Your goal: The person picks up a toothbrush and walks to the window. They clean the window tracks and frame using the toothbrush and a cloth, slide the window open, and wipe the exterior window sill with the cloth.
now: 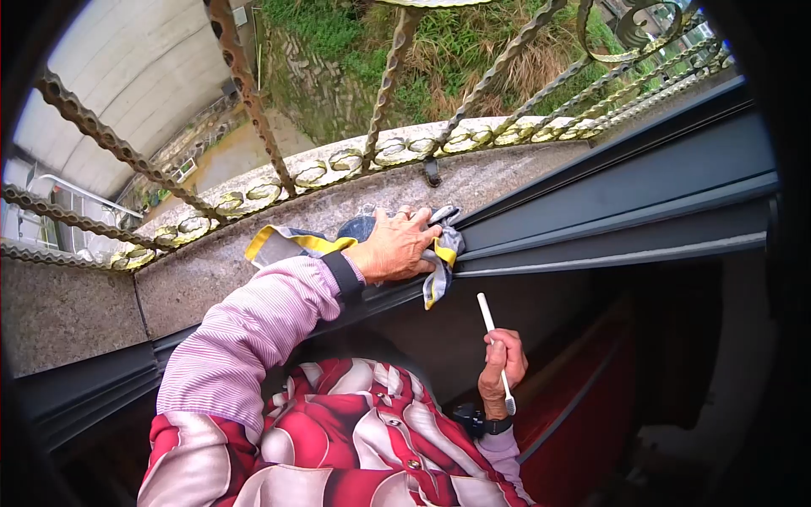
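Observation:
My left hand (395,247) is pressed down on a grey cloth (449,245) with yellow edging, its fingers curled over the bunched fabric. One corner of the cloth lies spread out to the left over the stone sill (211,279), and another hangs down past the dark window frame (625,198). Lower and to the right, my right hand (504,359) grips a white toothbrush (484,308) by its handle, with the bristle head pointing down near my wrist. A dark round patch on the sill shows just beside the left fingers.
Twisted, rusty metal railing bars (245,84) stand along the sill's outer edge, above a pale ornamental rail. Grass (473,68) and a stone wall are far below outside. A dark red surface (583,380) lies inside at the right.

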`<action>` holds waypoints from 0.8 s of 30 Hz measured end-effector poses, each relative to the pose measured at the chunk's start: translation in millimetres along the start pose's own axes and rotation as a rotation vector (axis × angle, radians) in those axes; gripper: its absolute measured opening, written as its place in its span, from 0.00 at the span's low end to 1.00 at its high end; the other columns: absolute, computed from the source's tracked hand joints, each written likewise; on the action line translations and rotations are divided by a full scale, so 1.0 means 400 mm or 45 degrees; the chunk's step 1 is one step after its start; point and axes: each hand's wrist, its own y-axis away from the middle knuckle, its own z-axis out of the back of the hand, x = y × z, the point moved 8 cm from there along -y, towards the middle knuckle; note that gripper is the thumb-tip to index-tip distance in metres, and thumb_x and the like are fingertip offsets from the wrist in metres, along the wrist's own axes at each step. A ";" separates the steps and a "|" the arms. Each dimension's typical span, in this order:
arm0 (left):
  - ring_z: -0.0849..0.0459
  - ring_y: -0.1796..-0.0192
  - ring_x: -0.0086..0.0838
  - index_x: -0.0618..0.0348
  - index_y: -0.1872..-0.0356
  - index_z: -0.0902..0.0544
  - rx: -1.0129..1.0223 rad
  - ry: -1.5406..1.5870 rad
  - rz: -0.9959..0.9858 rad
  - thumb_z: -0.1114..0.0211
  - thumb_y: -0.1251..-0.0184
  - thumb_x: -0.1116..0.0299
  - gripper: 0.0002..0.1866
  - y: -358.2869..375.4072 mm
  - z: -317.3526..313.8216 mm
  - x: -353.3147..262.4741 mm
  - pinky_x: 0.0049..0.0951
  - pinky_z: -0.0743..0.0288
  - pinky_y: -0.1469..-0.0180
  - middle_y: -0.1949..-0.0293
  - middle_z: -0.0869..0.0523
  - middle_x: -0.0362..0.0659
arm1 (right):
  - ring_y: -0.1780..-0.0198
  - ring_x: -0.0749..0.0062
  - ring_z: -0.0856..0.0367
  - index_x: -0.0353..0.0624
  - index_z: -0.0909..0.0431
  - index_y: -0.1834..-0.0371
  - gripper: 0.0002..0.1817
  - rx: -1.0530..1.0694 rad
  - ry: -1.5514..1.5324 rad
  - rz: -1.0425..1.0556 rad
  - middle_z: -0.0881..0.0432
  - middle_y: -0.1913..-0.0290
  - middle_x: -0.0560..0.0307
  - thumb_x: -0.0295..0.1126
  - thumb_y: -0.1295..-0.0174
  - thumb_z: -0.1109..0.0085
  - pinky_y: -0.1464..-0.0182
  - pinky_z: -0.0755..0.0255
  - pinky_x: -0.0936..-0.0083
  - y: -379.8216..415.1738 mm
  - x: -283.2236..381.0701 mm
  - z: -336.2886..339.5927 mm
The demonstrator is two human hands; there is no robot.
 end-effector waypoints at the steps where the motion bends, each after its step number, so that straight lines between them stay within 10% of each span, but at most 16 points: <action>1: 0.26 0.42 0.41 0.49 0.41 0.25 -0.008 -0.010 -0.042 0.32 0.43 0.51 0.29 -0.009 -0.011 0.000 0.56 0.33 0.53 0.44 0.28 0.46 | 0.67 0.66 0.21 0.36 0.24 0.61 0.06 0.029 0.003 0.030 0.21 0.66 0.50 0.25 0.34 0.51 0.63 0.27 0.73 -0.005 0.005 -0.003; 7: 0.22 0.51 0.38 0.50 0.46 0.24 0.099 -0.078 -0.122 0.36 0.50 0.66 0.25 0.017 -0.041 0.048 0.43 0.32 0.56 0.58 0.24 0.42 | 0.67 0.64 0.21 0.36 0.24 0.61 0.06 0.074 0.041 0.115 0.22 0.67 0.49 0.23 0.35 0.50 0.65 0.27 0.73 -0.028 0.011 -0.023; 10: 0.18 0.63 0.44 0.59 0.75 0.21 0.244 -0.038 -0.093 0.39 0.59 0.68 0.08 0.097 0.020 0.116 0.45 0.28 0.64 0.69 0.21 0.45 | 0.69 0.72 0.24 0.36 0.23 0.61 0.07 0.014 0.073 0.124 0.22 0.68 0.53 0.26 0.34 0.51 0.67 0.31 0.79 -0.022 0.011 -0.009; 15: 0.15 0.62 0.47 0.62 0.58 0.18 0.724 0.009 0.372 0.25 0.64 0.44 0.35 0.230 0.080 0.289 0.43 0.22 0.58 0.65 0.15 0.55 | 0.68 0.70 0.23 0.36 0.23 0.61 0.07 -0.117 0.157 0.056 0.22 0.68 0.52 0.25 0.34 0.51 0.66 0.29 0.77 0.013 0.027 0.024; 18: 0.25 0.44 0.44 0.50 0.36 0.32 0.083 -0.144 0.269 0.19 0.68 0.58 0.49 0.241 0.163 0.223 0.43 0.29 0.48 0.41 0.29 0.49 | 0.67 0.64 0.21 0.35 0.24 0.61 0.06 -0.105 0.203 -0.017 0.21 0.67 0.49 0.23 0.35 0.51 0.63 0.26 0.72 0.030 0.038 0.017; 21: 0.28 0.42 0.37 0.49 0.44 0.23 -0.118 -0.110 -0.353 0.27 0.54 0.64 0.30 0.231 0.162 0.098 0.38 0.37 0.45 0.45 0.27 0.43 | 0.68 0.63 0.21 0.35 0.24 0.61 0.05 -0.048 0.258 0.009 0.22 0.68 0.48 0.22 0.36 0.50 0.64 0.26 0.71 0.004 0.092 -0.008; 24: 0.28 0.43 0.35 0.50 0.54 0.18 0.024 0.110 -0.467 0.31 0.48 0.66 0.17 0.234 0.154 0.075 0.35 0.38 0.45 0.48 0.25 0.42 | 0.68 0.61 0.21 0.35 0.24 0.61 0.05 0.022 0.264 0.084 0.22 0.67 0.48 0.22 0.37 0.49 0.65 0.26 0.70 -0.016 0.122 -0.026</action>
